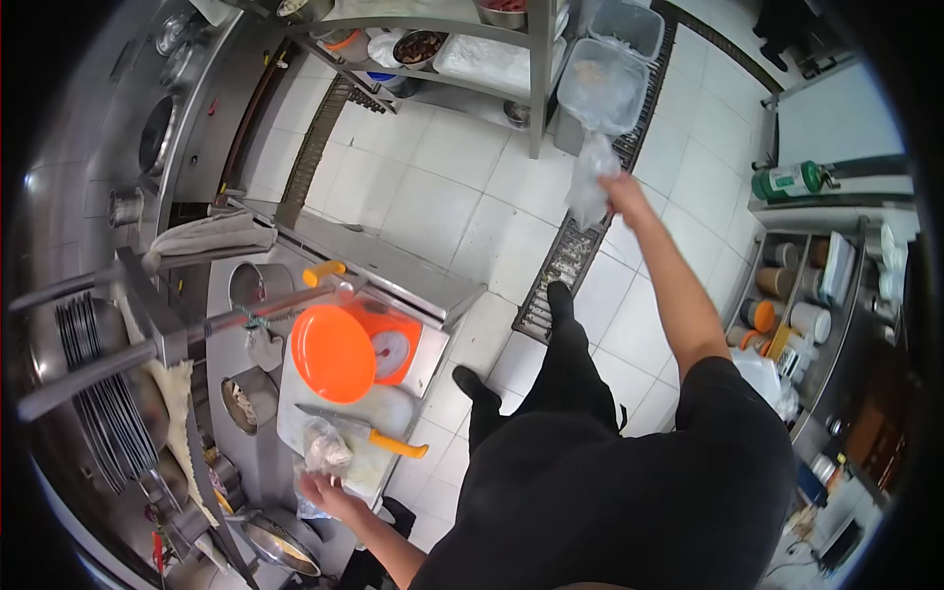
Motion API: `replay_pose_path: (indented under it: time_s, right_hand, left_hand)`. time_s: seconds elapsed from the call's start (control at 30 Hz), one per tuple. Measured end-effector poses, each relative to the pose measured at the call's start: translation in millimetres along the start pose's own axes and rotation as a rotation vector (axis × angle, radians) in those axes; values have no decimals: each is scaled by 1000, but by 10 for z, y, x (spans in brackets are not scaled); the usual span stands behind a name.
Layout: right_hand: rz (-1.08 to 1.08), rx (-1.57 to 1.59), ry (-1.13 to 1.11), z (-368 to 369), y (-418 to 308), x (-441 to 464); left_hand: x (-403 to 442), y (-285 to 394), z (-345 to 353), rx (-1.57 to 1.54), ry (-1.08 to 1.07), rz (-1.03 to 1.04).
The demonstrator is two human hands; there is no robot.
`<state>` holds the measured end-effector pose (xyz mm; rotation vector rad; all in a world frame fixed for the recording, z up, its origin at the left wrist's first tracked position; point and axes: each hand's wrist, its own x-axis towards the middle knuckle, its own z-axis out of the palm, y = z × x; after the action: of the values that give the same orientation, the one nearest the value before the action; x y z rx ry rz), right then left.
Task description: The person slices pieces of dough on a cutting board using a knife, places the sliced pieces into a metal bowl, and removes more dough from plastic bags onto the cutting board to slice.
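My right hand (621, 195) is stretched far forward, its fingers closed on a crumpled clear plastic bag (592, 177). This bag hangs just in front of a clear plastic bin (602, 88) lined with more clear plastic. Over the counter, my left hand (332, 495) has its fingers closed at the gathered end of another clear bag (325, 444) with something pale inside. That bag lies on a white cutting board (379, 462). Next to it rests a knife with a yellow handle (398, 443). An orange scale (391, 344) with an orange pan (332, 354) stands beyond the board.
Black plates (103, 393) stand in a rack at the left. Metal pots (261, 285) sit on the counter. Shelves with bowls (420, 47) rise ahead. A floor grate (565, 261) runs beside my feet. Jars (809, 322) and a green cylinder (790, 180) are at the right.
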<state>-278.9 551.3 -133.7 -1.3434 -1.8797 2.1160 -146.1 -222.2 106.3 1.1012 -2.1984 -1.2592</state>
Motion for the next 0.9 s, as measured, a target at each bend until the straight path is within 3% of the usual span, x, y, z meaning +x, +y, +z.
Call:
replay_pose_path:
  time_s: [0.1,0.13,0.17,0.23,0.33,0.37,0.4,0.43,0.5,0.53,0.57,0.6,0.67,0.7,0.73,0.8,0.9]
  right_hand:
    - [-41,-161,123,-466,-689,1361]
    - [-92,13,227,-522,-928,1655]
    - [-160,-25,352,-559,-1170,1848]
    - [-187,-322,572,-574,-1501,2119]
    - [-232,-725,428,-559,-1343,2486]
    - [-244,-812,259,-445,-1236,2481]
    - [-257,-902,83,-335,-1015,2331]
    - [-564,-1058,155,-177,-517,2259]
    - [-664,-946,-27,146,370,1880]
    - [-596,-971,-311,251,705,1636]
    - [-119,-533,-391,491,650,939]
    - [-172,-561,-324,662,861,483]
    - [-207,-303,-418,862,1142,-364]
    - [-448,-435,-454,948,1248,-698]
    - [-468,-549,-492,1049,1201,-1095]
    - [-471,-466,-676,1348,803,-1986]
    - [-446,-640,-967,1702,425,-2756]
  left_hand:
    - [-272,-249,-182,129,91,-94]
    - [-357,-321,-213,135,116,-150]
    - [-419,-375,-229,144,143,-206]
    - [-513,-470,-171,121,160,-269]
    - [-608,-785,-145,146,175,-234]
    - [-680,-800,-56,131,201,-234]
    - [-655,-1021,-117,193,132,-118]
    - [-809,-900,40,69,151,-155]
    - [-984,-848,160,111,148,-74]
    - [-1042,-808,193,143,183,-59]
    - [-1097,-903,182,293,257,28]
    - [-1066,-933,162,206,218,14]
    - [-1092,-1064,115,416,283,121]
    - [-1135,-922,139,421,277,43]
    - [-1157,-751,187,422,258,-29]
    - [-1033,-780,209,448,223,88]
    - [-717,-733,193,584,206,293]
